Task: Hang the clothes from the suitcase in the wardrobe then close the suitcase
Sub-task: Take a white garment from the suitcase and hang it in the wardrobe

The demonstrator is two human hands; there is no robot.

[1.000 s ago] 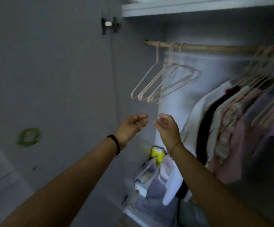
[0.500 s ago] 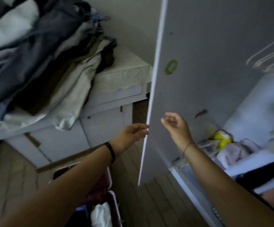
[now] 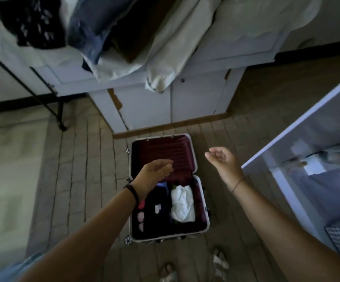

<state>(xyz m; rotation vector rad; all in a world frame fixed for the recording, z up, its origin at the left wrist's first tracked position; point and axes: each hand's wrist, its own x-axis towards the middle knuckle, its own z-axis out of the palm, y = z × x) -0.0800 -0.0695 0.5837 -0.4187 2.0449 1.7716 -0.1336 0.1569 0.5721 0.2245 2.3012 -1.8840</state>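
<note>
Both hands hover empty above the open suitcase (image 3: pixel 168 188) on the floor. The left hand (image 3: pixel 155 174) has relaxed fingers, the right hand (image 3: pixel 224 161) loosely curled ones. A white garment (image 3: pixel 182 203) lies inside.

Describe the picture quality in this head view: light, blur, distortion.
Head view: dim indoor light, so in the suitcase the dark clothes merge while the white garment stands out; the wardrobe at the right edge is smeared by blur; the wide-angle lens bows the cabinet and the lines of the floor.
</note>
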